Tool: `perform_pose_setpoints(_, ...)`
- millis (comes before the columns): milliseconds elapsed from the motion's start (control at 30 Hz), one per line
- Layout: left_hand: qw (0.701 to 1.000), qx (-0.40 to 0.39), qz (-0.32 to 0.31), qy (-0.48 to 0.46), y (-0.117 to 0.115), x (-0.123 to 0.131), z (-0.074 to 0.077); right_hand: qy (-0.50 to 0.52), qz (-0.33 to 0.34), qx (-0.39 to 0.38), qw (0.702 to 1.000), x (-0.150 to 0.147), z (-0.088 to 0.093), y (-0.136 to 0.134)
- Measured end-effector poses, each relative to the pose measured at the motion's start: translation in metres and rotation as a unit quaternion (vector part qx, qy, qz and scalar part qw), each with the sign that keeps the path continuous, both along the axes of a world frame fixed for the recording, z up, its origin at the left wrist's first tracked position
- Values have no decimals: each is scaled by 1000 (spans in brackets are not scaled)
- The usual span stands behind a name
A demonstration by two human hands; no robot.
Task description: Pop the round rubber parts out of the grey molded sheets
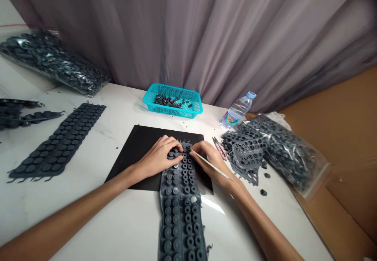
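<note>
A long strip of dark grey moulded rubber parts (182,206) runs from the black mat (129,147) towards me, with rows of round caps and rings on it. My left hand (160,155) rests on the strip's upper left part, its thumb and forefinger curved with a gap between their tips. Between the fingers of my right hand (209,159) is a thin pale stick (212,166), held like a pen. Its tip meets the strip's right edge near the top. Small pale discs show on a few of the round parts.
A turquoise basket (173,114) holds loose dark pieces at the back. Rightward lie a water bottle (237,110), pink-handled snips (220,149), punched-out sheets (247,151) and a filled bag (294,155). Another strip (59,139) and a filled bag (55,61) are leftward.
</note>
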State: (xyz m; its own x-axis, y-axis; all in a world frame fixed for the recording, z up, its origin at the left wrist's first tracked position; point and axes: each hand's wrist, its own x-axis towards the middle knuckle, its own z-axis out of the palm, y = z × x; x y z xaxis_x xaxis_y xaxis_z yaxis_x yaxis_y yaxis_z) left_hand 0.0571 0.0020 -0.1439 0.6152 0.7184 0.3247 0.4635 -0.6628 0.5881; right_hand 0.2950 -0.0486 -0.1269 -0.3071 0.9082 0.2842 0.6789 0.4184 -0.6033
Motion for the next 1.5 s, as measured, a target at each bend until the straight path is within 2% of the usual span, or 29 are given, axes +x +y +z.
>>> perform_pose_setpoints(300,998,-43,27,-24,8,4,-7,-9,77,7,997,1,-1,4)
perform_pose_setpoints(567,999,-19,33,7,8,6,-5,-32,72,31,996,-1,-6,5)
perform_pose_setpoints(833,999,-10,33,12,9,7,-6,-119,57,64,989,-7,0,4)
perform_pose_setpoints(1033,999,-13,34,15,9,7,-8,-240,63,149,957,-10,-12,7)
perform_pose_setpoints(1133,999,-12,38,21,9,7,-8,-259,8,157,953,-17,-20,10)
perform_pose_setpoints(1300,999,-21,37,24,7,5,-6,-233,-196,109,946,-7,-26,16)
perform_pose_setpoints(1400,999,-24,30,14,7,4,-6,-228,-233,89,941,17,-25,14)
perform_pose_setpoints(1500,999,-24,23,1,7,3,-6,-215,-222,78,948,34,-19,10)
